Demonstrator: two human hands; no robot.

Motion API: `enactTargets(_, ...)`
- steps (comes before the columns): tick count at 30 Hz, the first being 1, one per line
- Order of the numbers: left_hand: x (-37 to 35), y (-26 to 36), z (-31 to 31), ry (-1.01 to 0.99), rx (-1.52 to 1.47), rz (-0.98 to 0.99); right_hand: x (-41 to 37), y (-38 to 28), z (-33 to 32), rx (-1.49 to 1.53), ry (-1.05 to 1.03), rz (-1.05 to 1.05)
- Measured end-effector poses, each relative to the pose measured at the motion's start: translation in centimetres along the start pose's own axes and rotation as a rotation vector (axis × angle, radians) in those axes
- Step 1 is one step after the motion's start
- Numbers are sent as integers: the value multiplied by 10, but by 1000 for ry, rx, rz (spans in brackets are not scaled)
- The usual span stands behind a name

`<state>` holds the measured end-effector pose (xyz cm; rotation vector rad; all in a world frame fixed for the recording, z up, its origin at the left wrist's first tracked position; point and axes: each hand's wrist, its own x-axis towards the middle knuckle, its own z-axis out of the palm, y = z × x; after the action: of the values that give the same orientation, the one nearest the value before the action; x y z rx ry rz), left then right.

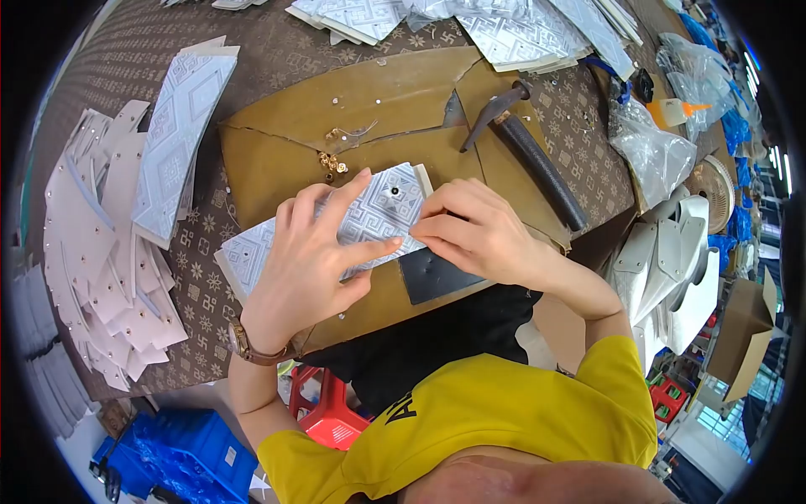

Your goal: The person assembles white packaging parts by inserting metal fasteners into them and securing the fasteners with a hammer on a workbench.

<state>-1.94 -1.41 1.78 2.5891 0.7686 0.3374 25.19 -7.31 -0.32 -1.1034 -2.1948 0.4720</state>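
While pinned flat on mat (pixel 269 151) against sliding: sheet (pixel 382 206) under left hand (pixel 311 252), fingers splayed wide, gripping nothing | right hand (pixel 478 231) fingers curled, pinching sheet's edge, probably to align it | rivets (pixel 332 162) just beyond, handy | hammer (pixel 529 151) farther, handle near right hand | stacks (pixel 520 29) of sheets farthest.

The white patterned card strip (pixel 378 210) lies on the brown cardboard sheet (pixel 277 134), under the left hand (pixel 311 252). Its right end is pinched by the right hand (pixel 478 231). Small brass rivets (pixel 332 162) sit just behind the strip, the black-handled hammer (pixel 537 164) lies to its right, and the pale cut pieces (pixel 101 277) lie well to the left on the surface (pixel 277 50).
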Motion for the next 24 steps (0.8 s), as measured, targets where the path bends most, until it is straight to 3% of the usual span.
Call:
enactTargets(7, -2, 0, 1, -13, 4, -15, 0, -13, 0, -324, -159, -119)
enactTargets(12, -1, -1, 1, -13, 9, -13, -9, -24, -10, -387, -158, -121)
enactTargets(14, -1, -1, 1, -8, 16, -2, -11, -8, -26, -236, 7, 43)
enactTargets(16, -4, -1, 3, 1, 13, -10, -18, 9, -37, -470, 226, 212)
enactTargets(18, -5, -2, 3, 18, 11, 6, -24, 32, -43, -733, 303, 387)
enactTargets(24, -7, -5, 3, 48, 20, 33, -47, 47, -57, -634, 159, 629)
